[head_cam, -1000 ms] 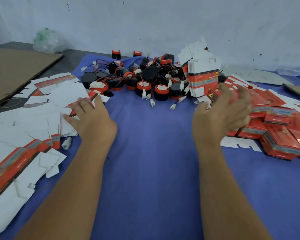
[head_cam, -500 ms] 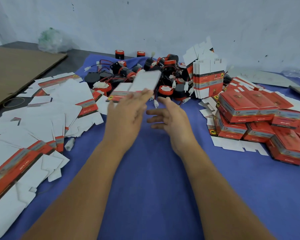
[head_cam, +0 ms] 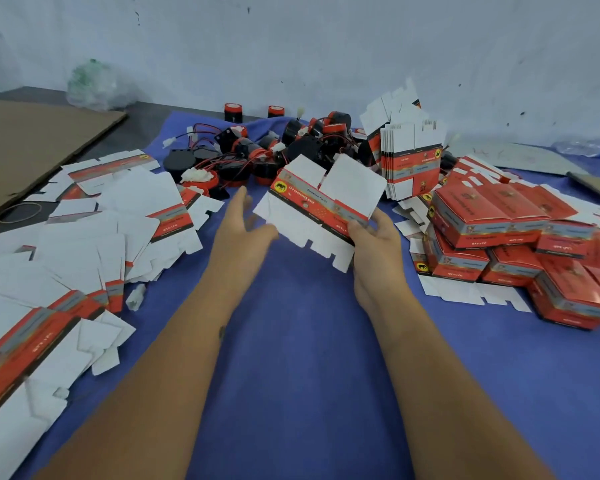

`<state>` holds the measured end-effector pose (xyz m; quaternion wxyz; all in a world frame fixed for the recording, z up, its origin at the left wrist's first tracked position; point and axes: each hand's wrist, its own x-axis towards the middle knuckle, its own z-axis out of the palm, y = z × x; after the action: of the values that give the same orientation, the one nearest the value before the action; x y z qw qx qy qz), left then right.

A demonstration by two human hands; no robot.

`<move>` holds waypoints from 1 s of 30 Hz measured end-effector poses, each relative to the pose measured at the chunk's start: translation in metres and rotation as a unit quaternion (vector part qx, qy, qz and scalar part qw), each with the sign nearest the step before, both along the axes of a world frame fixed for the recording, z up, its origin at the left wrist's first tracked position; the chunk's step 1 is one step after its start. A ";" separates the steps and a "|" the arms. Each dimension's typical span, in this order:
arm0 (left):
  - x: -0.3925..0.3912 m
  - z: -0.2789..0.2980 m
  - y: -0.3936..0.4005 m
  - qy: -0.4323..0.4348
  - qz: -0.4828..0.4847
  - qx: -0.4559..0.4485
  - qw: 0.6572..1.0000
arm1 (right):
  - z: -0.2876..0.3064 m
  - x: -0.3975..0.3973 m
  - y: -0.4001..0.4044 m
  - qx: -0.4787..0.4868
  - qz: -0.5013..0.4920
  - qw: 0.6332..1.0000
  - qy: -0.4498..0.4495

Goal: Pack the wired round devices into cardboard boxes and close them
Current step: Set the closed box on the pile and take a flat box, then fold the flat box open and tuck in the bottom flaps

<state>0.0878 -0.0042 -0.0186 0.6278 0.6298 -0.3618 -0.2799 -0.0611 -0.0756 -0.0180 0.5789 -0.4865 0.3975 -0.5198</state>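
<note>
A flat, unfolded cardboard box (head_cam: 321, 202), white with a red printed band, hangs above the blue cloth. My right hand (head_cam: 376, 244) grips its right end, thumb on the red band. My left hand (head_cam: 239, 226) is beside the box's left edge with fingers straight, blurred by motion; contact with the box is unclear. Behind the box lies a heap of black-and-red round devices (head_cam: 257, 150) with red wires and white plugs.
Flat box blanks (head_cam: 94, 223) are strewn over the left of the blue cloth (head_cam: 309, 358). Closed red boxes (head_cam: 506, 230) pile up at the right. An upright stack of blanks (head_cam: 411, 161) stands behind them. Brown cardboard sheet (head_cam: 32, 140) and a rubber band (head_cam: 18, 213) lie far left.
The flat box has passed from my left hand to my right hand and moved right. My left hand has let go and opened beside it.
</note>
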 end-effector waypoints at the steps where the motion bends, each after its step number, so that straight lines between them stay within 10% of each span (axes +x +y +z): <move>1: -0.001 0.004 0.000 0.103 -0.011 -0.026 0.994 | 0.000 0.001 0.001 -0.007 0.002 1.000 0.013; 8: -0.016 0.008 0.000 0.307 -0.065 -0.149 0.938 | -0.004 0.006 0.002 -0.016 -0.008 0.999 0.038; 16: -0.021 0.010 -0.019 0.190 -0.023 -0.040 0.981 | -0.006 0.008 0.002 -0.069 0.050 0.993 0.081; 22: -0.006 0.002 -0.014 0.260 0.002 -0.085 0.962 | -0.009 0.011 0.004 -0.123 0.115 0.977 0.134; 30: 0.003 0.001 -0.011 0.219 0.053 -0.109 0.968 | -0.010 0.012 0.008 -0.180 0.017 0.943 0.281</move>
<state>0.0907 -0.0153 -0.0179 0.7706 0.4992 -0.2096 -0.3363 -0.0486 -0.0681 -0.0277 0.3553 -0.7152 0.4357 -0.4152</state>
